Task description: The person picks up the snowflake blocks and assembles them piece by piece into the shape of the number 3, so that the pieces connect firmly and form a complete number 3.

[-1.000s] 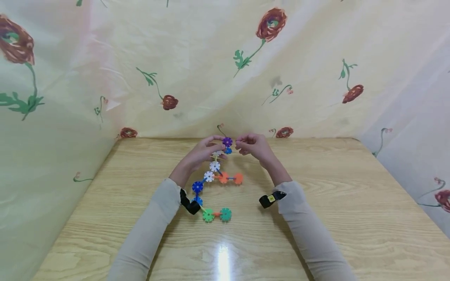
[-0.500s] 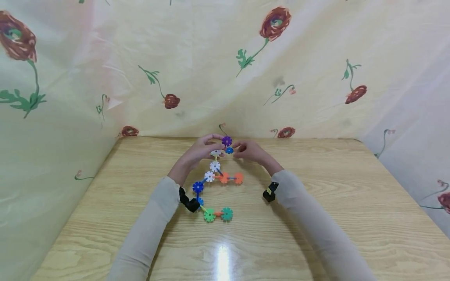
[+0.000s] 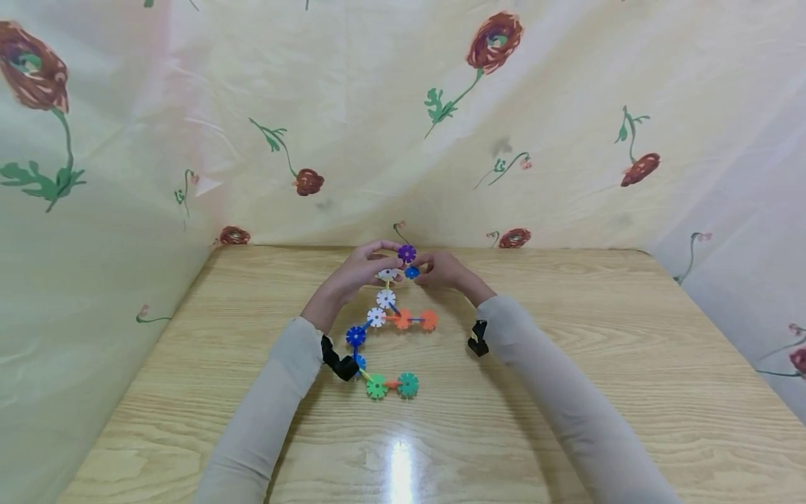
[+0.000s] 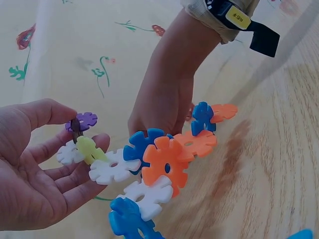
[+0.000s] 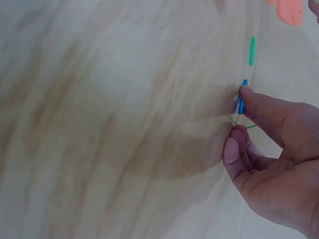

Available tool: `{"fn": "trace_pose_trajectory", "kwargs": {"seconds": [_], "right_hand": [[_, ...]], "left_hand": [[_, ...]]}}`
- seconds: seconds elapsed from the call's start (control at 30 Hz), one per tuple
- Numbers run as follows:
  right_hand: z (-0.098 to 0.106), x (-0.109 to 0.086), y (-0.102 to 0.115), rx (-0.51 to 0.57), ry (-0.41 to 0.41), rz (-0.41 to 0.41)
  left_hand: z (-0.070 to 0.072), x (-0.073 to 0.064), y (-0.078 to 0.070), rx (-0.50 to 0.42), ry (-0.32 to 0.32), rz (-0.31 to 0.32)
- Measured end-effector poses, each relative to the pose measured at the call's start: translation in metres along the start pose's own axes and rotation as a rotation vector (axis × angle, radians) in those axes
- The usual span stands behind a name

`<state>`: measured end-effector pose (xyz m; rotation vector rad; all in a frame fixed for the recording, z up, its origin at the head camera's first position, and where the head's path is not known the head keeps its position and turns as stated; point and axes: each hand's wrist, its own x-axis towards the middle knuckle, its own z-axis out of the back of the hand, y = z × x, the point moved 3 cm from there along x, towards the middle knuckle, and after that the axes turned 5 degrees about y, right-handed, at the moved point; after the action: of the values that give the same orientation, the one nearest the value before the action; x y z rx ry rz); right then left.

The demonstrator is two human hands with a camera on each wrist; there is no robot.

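Note:
A chain of interlocking plastic snowflake discs stands over the table, with white discs (image 3: 386,299) in its upper part. My left hand (image 3: 362,271) holds its top end. In the left wrist view, the thumb and forefinger pinch a dark disc (image 4: 76,127) seen edge-on, beside the purple disc (image 4: 87,121) and a yellow disc (image 4: 89,150). Just below the purple disc in the head view is a small blue disc (image 3: 412,272). My right hand (image 3: 441,271) has its fingertips at this blue disc; the right wrist view shows the thumb against its edge. The forefinger is partly hidden.
Orange discs (image 3: 428,320) branch off to the right. Dark blue discs (image 3: 355,336) lead down to a light green disc (image 3: 377,386) and a teal disc (image 3: 408,385) at the near end. Flowered cloth (image 3: 352,140) hangs behind the wooden table (image 3: 567,392).
My right hand has moved left from a gap beside the discs to the small blue disc, its wrist turning. The blue disc has tilted slightly. My left hand keeps its hold.

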<state>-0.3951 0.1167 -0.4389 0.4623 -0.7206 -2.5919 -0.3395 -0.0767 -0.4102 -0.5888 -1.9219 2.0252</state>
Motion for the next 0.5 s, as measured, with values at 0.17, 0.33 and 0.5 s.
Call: {"fn": "trace_pose_trajectory", "kwargs": {"seconds": [0.17, 0.33, 0.5], "right_hand": [[0.0, -0.005, 0.0, 0.041, -0.037, 0.017], [0.0, -0.008, -0.003, 0.087, -0.047, 0.031], [0.0, -0.012, -0.007, 0.182, -0.032, 0.042]], "left_hand": [[-0.001, -0.001, -0.001, 0.011, -0.004, 0.004], [-0.001, -0.002, -0.001, 0.012, -0.004, 0.009], [-0.001, -0.001, -0.001, 0.001, -0.002, 0.009]]}}
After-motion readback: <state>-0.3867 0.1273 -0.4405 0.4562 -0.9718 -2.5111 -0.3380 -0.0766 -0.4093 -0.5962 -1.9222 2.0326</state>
